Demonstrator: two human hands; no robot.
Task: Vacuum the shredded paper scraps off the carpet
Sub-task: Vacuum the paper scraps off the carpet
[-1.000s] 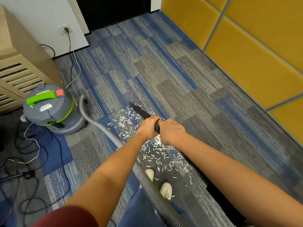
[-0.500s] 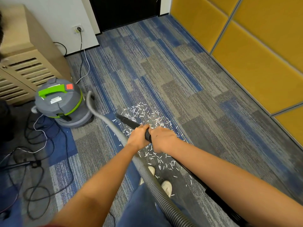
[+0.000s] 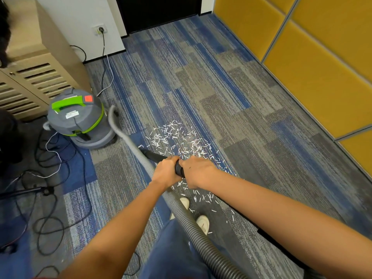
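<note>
Left hand [image 3: 165, 171] wraps the black nozzle [image 3: 153, 156]. Right hand [image 3: 198, 171] grips the same tube just behind it, with the knuckles nearly touching. I read both as closed firmly round it. The nozzle tip points forward-left, low over the carpet [image 3: 231, 109], at the left fringe of the paper scraps [image 3: 175, 139]. The scraps are white slivers in a loose patch mid-carpet, trailing back to my shoes [image 3: 203, 221]. A grey ribbed hose [image 3: 193, 224] runs from the vacuum cleaner [image 3: 80, 119], near the carpet's left edge, past my hands. Tangled cables [image 3: 50, 164] lie beside the cleaner and a slatted cabinet [image 3: 34, 75] stands behind it. Yellow wall panels [image 3: 314, 67] line the right edge.
</note>
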